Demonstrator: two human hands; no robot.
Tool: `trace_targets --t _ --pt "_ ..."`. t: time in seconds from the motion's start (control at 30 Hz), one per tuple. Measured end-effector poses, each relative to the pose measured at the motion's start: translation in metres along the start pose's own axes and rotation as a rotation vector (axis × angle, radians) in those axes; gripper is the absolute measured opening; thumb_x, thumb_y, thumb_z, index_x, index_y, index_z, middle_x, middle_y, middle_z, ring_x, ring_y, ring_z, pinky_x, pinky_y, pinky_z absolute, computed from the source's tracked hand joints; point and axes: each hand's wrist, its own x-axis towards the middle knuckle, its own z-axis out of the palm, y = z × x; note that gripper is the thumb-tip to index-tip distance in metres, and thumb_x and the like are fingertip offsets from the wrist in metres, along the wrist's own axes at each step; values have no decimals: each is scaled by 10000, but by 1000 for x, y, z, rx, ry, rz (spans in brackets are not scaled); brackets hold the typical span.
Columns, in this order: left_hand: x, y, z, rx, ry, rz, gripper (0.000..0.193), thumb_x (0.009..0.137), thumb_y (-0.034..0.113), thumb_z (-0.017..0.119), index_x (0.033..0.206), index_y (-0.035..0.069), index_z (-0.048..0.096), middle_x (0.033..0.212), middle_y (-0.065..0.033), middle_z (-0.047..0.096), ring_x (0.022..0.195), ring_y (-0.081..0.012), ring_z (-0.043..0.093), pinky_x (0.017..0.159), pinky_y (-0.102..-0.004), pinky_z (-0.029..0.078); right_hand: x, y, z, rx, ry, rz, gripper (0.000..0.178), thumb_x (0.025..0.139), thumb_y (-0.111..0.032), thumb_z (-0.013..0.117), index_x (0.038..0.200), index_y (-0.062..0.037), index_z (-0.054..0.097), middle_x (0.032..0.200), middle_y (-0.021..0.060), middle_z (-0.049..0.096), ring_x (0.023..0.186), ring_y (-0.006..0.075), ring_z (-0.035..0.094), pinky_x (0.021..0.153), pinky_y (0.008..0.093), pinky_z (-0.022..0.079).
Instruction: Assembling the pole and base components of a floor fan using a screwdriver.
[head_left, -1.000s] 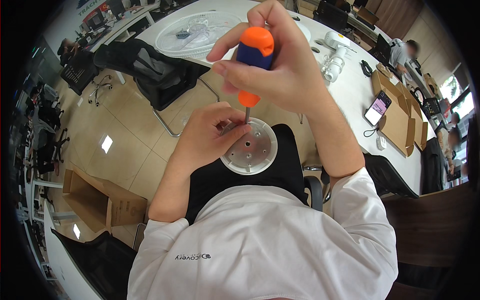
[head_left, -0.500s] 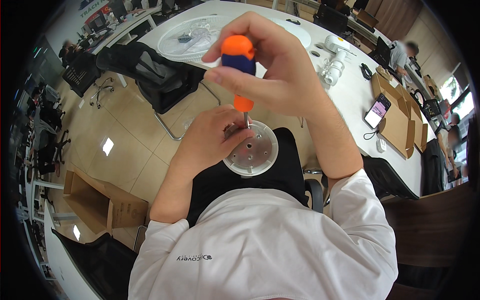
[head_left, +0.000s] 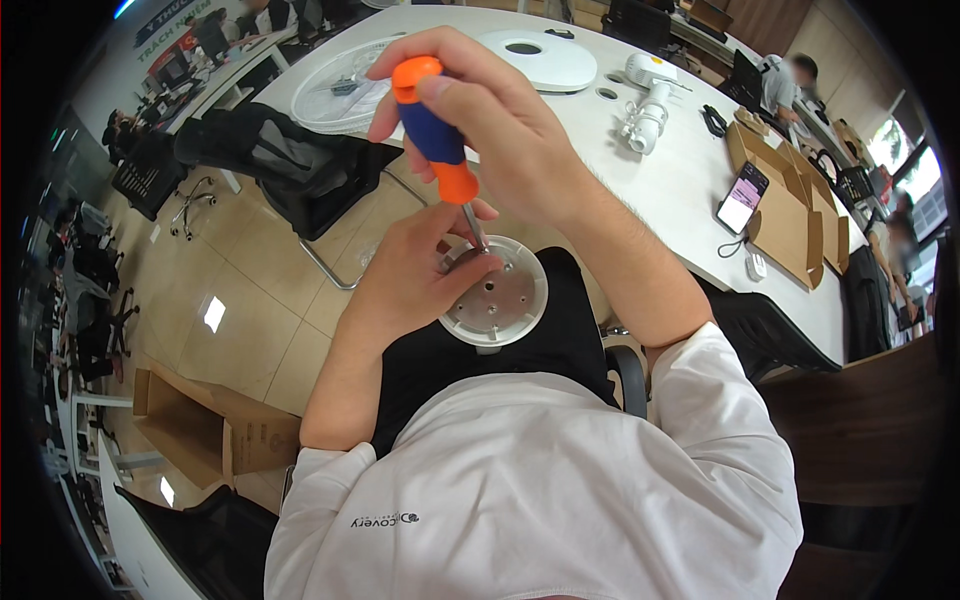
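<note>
A screwdriver (head_left: 432, 130) with an orange and dark blue handle is in my right hand (head_left: 500, 130), its fingers closed round the upper handle. Its shaft slants down to the far edge of a round white part (head_left: 515, 315) with a metal plate full of small holes. This part rests on my lap. My left hand (head_left: 405, 270) grips its far-left rim, thumb over the plate, fingers beside the screwdriver's tip. Whether a screw sits under the tip is hidden by the fingers.
On the white table (head_left: 600, 170) ahead lie a wire fan grille (head_left: 335, 100), a white round base (head_left: 535, 65), a white fan motor unit (head_left: 650, 110), a phone (head_left: 742, 198) and an opened cardboard box (head_left: 785, 235). A black chair (head_left: 290, 165) stands left, another box (head_left: 215, 425) on the floor.
The screwdriver has gone from nearly upright to leaning left at its handle. My right hand has shifted left and its fingers have changed their hold. My left hand stays on the rim.
</note>
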Motion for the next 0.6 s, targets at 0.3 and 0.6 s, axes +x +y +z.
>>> trace_targets --t 0.3,0.6 --pt "3 3 1 -22 -43 33 240 965 59 752 1188 0 685 1037 -111 754 873 -241 759 799 -351 602 -3 13 -11 -303 113 -232 451 921 -154 884 1207 -68 546 975 2 664 853 45 614 698 213 498" --pt "15 0 5 -140 -151 22 147 1013 -17 666 1156 -47 668 1023 -139 760 942 -236 765 867 -338 599 -11 6 -6 -403 189 -232 407 997 -329 788 1189 -54 558 899 46 645 796 137 636 715 299 536"
